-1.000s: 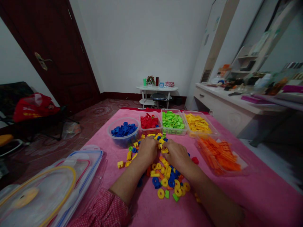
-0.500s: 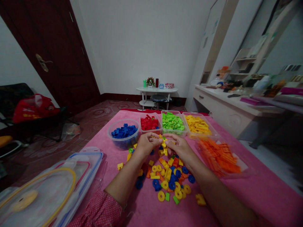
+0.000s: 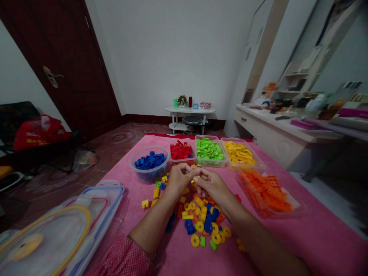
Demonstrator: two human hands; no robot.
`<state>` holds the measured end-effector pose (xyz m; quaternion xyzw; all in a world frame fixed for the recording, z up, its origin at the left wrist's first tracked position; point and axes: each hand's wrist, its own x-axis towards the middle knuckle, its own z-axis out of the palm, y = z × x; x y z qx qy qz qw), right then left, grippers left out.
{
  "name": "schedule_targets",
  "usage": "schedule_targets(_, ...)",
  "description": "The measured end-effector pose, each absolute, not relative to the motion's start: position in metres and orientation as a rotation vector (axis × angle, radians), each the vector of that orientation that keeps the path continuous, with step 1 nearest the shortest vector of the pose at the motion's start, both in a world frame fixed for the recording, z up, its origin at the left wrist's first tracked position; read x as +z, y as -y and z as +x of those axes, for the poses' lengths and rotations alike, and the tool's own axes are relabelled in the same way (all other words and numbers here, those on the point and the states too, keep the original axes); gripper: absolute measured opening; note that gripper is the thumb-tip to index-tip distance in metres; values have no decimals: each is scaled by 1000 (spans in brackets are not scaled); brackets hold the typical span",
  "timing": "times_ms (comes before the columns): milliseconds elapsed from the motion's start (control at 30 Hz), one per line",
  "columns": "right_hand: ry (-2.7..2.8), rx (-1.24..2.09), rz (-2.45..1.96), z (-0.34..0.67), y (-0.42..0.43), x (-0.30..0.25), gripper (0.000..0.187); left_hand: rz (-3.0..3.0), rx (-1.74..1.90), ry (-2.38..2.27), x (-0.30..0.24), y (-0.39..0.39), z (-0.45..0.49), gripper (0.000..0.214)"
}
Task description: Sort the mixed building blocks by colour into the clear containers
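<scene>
My left hand (image 3: 180, 178) and my right hand (image 3: 211, 181) meet above the middle of the pink table (image 3: 138, 226). The fingertips of both are pinched together. Whatever is between them is mostly hidden; bits of yellow show just behind the fingers. Below and in front of the hands spreads a loose pile of toy building bricks (image 3: 202, 213) in yellow, blue, orange and green, mixed with ring-shaped wheels (image 3: 195, 240). A few yellow bricks (image 3: 145, 204) lie left of my left forearm.
Behind the hands stand a round tub of blue bricks (image 3: 151, 161) and boxes of red bricks (image 3: 180, 150), green bricks (image 3: 209, 149) and yellow bricks (image 3: 240, 153). Orange pieces (image 3: 267, 191) fill a box at right. Stacked clear lids (image 3: 66, 230) lie at left.
My right hand has moved slightly left and down, closing up against my left hand. The yellow pieces between the fingers are now more covered.
</scene>
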<state>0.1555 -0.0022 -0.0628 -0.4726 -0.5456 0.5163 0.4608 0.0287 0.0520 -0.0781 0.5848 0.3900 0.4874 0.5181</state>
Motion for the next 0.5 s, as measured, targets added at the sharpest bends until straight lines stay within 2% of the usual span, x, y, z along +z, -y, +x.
schedule_targets(133, 1113, 1328, -1141, 156, 1, -64, 37, 1377, 1184, -936, -72, -48, 28, 42)
schedule_targets(367, 649, 1497, -915, 167, -5, -66, 14, 1358, 1157, -990, -70, -48, 26, 41)
schedule_targets(500, 444, 1504, -812, 178, -10, -57, 13, 1334, 1145, -994, -70, -48, 27, 40)
